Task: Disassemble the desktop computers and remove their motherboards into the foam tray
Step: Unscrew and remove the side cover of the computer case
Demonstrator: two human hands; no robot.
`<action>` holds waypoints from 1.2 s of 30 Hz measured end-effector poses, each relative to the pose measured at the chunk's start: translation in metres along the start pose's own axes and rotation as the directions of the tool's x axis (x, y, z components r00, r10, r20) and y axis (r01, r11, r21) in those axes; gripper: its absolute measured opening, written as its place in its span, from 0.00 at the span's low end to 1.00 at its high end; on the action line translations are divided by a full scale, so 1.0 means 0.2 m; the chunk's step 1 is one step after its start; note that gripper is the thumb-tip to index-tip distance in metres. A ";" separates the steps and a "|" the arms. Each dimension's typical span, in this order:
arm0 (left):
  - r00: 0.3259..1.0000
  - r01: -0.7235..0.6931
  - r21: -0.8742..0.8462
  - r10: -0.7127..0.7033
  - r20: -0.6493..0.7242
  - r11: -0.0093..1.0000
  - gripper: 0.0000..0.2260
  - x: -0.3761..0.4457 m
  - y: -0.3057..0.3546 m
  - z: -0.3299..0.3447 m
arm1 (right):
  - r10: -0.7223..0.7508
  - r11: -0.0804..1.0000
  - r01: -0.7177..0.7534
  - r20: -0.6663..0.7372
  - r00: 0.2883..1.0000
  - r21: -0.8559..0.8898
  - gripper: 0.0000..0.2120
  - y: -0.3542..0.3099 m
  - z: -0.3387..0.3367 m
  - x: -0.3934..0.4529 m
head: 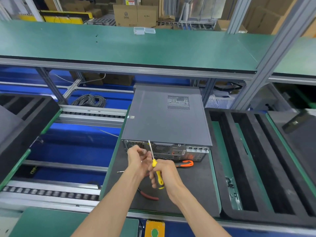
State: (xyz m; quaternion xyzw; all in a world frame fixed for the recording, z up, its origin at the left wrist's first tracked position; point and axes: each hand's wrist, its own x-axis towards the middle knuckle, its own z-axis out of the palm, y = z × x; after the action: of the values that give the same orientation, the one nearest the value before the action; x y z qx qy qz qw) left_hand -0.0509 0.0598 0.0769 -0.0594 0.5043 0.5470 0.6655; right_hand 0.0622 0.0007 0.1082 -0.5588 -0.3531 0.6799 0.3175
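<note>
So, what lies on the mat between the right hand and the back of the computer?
In the head view, an orange-handled tool lies on the black mat between the right hand and the computer case.

both forearms reach fwd; r hand (165, 173) curled, gripping; l hand (138, 158) fingers curled, touching r.

1 computer (166, 119), 1 yellow screwdriver (158, 175), 2 foam trays (256, 165), 2 hands (138, 159).
</note>
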 end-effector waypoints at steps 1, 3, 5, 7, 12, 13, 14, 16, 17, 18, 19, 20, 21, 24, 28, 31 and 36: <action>0.999 0.027 0.020 -0.028 0.033 0.999 0.13 -0.01 -0.02 0.01 | -0.017 1.000 0.018 -0.036 0.999 0.005 0.09 -0.01 -0.03 0.00; 0.988 0.070 0.109 -0.084 0.126 0.992 0.14 -0.02 -0.07 0.03 | -0.073 0.997 0.072 -0.099 0.992 -0.014 0.08 -0.03 -0.09 0.00; 0.973 0.085 0.181 -0.121 0.198 0.980 0.19 -0.03 -0.13 0.08 | -0.111 0.994 0.108 -0.146 0.983 -0.033 0.07 -0.06 -0.18 0.00; 0.961 0.093 0.229 -0.147 0.232 0.969 0.22 -0.04 -0.22 0.16 | -0.129 0.991 0.120 -0.191 0.973 -0.060 0.10 -0.08 -0.29 -0.01; 0.941 0.061 0.289 -0.152 0.302 0.955 0.18 -0.06 -0.51 0.30 | -0.170 0.981 0.136 -0.274 0.947 -0.140 0.11 -0.11 -0.59 -0.06; 0.930 0.077 0.304 -0.178 0.322 0.950 0.21 -0.05 -0.56 0.32 | -0.176 0.979 0.135 -0.293 0.940 -0.155 0.10 -0.11 -0.66 -0.07; 0.918 0.105 0.318 -0.215 0.334 0.942 0.22 -0.05 -0.62 0.34 | -0.185 0.976 0.136 -0.313 0.931 -0.172 0.10 -0.11 -0.73 -0.08; 0.899 0.170 0.360 -0.294 0.324 0.917 0.20 -0.03 -0.73 0.40 | -0.188 0.975 0.128 -0.365 0.912 -0.182 0.09 -0.10 -0.89 -0.10; 0.897 0.189 0.388 -0.319 0.306 0.902 0.18 -0.03 -0.78 0.44 | -0.180 0.978 0.121 -0.395 0.901 -0.169 0.06 -0.10 -0.96 -0.11; 0.898 0.192 0.424 -0.333 0.289 0.885 0.18 -0.03 -0.83 0.48 | -0.169 0.981 0.110 -0.427 0.888 -0.158 0.04 -0.10 -1.04 -0.12; 0.901 0.180 0.473 -0.337 0.272 0.863 0.17 -0.03 -0.89 0.53 | -0.159 0.983 0.097 -0.459 0.874 -0.157 0.05 -0.10 -1.11 -0.13; 0.905 0.160 0.525 -0.337 0.260 0.836 0.15 -0.04 -0.94 0.58 | -0.155 0.983 0.082 -0.490 0.858 -0.166 0.07 -0.09 -1.18 -0.13; 0.909 0.139 0.579 -0.336 0.248 0.803 0.13 -0.05 -0.99 0.63 | -0.154 0.982 0.073 -0.515 0.843 -0.175 0.08 -0.09 -1.24 -0.15; 0.905 0.113 0.716 -0.369 0.212 0.689 0.11 -0.07 -1.13 0.76 | -0.134 0.986 0.050 -0.562 0.816 -0.162 0.07 -0.06 -1.38 -0.17; 0.887 0.098 0.820 -0.422 0.184 0.564 0.20 -0.08 -1.23 0.85 | -0.109 0.990 0.033 -0.599 0.793 -0.137 0.06 -0.01 -1.47 -0.19; 0.867 0.129 0.854 -0.476 0.150 0.504 0.27 -0.06 -1.25 0.88 | -0.101 0.991 0.029 -0.598 0.795 -0.130 0.06 0.01 -1.51 -0.19; 0.832 0.172 0.857 -0.537 0.137 0.486 0.33 -0.07 -1.23 0.88 | -0.102 0.991 0.028 -0.587 0.803 -0.134 0.07 0.01 -1.53 -0.16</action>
State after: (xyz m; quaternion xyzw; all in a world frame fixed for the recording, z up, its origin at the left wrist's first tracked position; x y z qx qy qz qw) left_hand 0.2520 0.0646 0.0560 0.2586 0.5309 0.0973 0.8011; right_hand 0.3695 0.0115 0.0842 -0.7483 -0.2950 0.4385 0.4010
